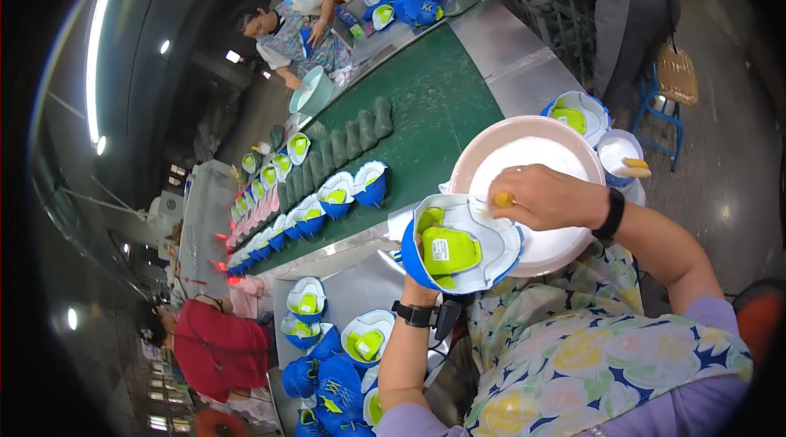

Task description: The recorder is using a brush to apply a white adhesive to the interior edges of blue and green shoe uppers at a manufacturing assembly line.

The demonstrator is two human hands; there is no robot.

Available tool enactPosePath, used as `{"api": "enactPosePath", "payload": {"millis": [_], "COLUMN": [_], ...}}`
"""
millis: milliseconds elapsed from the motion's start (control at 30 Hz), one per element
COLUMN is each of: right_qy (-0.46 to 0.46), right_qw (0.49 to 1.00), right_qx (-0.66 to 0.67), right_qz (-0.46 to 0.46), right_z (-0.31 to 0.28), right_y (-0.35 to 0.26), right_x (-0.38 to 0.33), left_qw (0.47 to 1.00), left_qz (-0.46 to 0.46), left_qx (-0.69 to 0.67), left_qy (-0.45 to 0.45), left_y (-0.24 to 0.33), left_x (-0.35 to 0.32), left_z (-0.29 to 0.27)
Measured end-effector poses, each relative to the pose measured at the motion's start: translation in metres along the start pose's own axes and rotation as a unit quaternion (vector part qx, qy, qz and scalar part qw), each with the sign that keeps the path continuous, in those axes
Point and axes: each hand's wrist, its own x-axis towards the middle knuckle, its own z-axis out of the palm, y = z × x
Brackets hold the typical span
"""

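My left hand (419, 288) holds a blue shoe upper (460, 245) from below, its white underside up and a lime-green insole showing inside. My right hand (547, 197) grips a small brush with a yellow handle (503, 200) and touches it to the upper's white edge. Just behind both hands stands a pink basin (499, 142) of white glue. Each wrist wears a black band.
A green conveyor belt (434, 101) carries rows of blue uppers (354, 186) and grey lasts (360, 132) away to the left. More blue uppers (327, 355) are piled at the lower left. Other people work along the belt; one stands at the upper right by a metal rack.
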Motion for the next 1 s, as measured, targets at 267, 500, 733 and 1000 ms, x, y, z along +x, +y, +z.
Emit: {"api": "enactPosePath", "payload": {"millis": [267, 500, 733, 1000], "right_qy": [0.101, 0.166, 0.145, 0.136], "right_qw": [0.991, 0.958, 0.881, 0.872], "right_qx": [0.031, 0.072, 0.244, 0.242], "right_qz": [0.084, 0.221, 0.379, 0.404], "right_z": [0.01, -0.007, 0.01, 0.019], "right_y": [0.006, 0.008, 0.022, 0.017], "right_x": [0.016, -0.003, -0.069, -0.09], "left_qw": [0.998, 0.985, 0.982, 0.915], "left_qz": [0.036, 0.019, 0.018, -0.152], "left_qx": [0.029, 0.089, 0.016, 0.14], "left_qy": [-0.031, 0.147, 0.188, 0.347], "left_y": [-0.001, -0.004, -0.024, -0.042], "left_x": [0.008, 0.04, 0.139, 0.221], "left_z": [0.001, -0.145, -0.194, -0.259]}}
